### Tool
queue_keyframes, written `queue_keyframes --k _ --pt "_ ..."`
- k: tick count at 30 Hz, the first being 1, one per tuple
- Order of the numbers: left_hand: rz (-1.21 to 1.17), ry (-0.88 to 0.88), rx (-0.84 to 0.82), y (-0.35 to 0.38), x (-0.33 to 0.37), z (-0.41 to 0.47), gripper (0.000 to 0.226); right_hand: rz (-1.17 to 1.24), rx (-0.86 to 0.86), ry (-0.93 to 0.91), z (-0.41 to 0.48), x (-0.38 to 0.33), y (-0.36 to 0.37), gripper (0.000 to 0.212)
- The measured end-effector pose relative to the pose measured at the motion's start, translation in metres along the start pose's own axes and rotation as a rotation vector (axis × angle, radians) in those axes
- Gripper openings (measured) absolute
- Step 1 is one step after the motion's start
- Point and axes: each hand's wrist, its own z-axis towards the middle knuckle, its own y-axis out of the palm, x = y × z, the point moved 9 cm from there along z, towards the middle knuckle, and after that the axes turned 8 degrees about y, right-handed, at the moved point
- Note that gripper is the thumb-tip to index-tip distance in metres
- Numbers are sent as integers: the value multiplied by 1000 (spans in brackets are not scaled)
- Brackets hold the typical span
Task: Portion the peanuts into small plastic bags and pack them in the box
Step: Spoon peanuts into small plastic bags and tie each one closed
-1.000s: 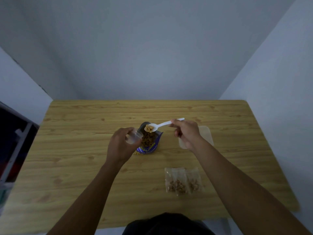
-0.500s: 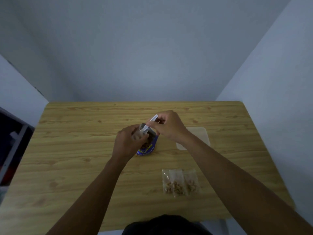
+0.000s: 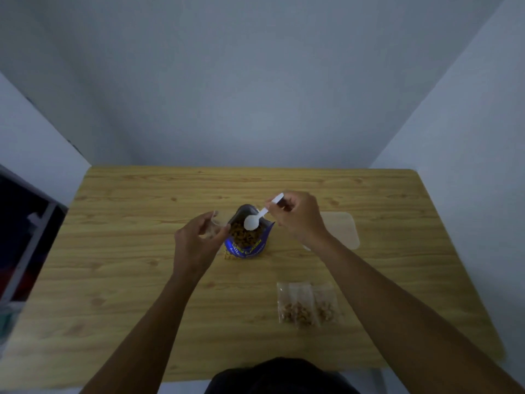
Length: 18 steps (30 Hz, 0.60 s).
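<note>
An open blue peanut bag (image 3: pixel 247 245) stands mid-table, full of brown peanuts. My right hand (image 3: pixel 298 217) pinches the handle of a white plastic spoon (image 3: pixel 257 217); its bowl hangs over the bag's mouth and looks empty. My left hand (image 3: pixel 196 240) holds a small clear plastic bag (image 3: pixel 214 224) just left of the peanut bag. Three small filled bags (image 3: pixel 308 305) lie side by side at the front right. A flat translucent box or lid (image 3: pixel 343 228) lies behind my right wrist, partly hidden.
The wooden table (image 3: pixel 119 268) ends at walls behind and on the right. A dark shelf unit (image 3: pixel 22 237) stands past the left edge. A few loose peanuts (image 3: pixel 227 255) lie at the blue bag's foot.
A second ago the spoon carried peanuts above the blue bag. It then tipped into the small bag in my left hand. Now it is back over the blue bag, empty.
</note>
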Motion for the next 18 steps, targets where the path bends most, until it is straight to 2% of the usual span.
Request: queue_keyframes --k 6,14,18 --pt "31 -3 -78 11 -1 -4 44 -154 2 -62 -18 10 39 10" --pt "5 -9 -88 15 -6 -3 42 -167 32 20 -20 18 41 8" --pt "15 -3 -84 16 -11 -2 44 -252 -47 63 -21 27 48 10"
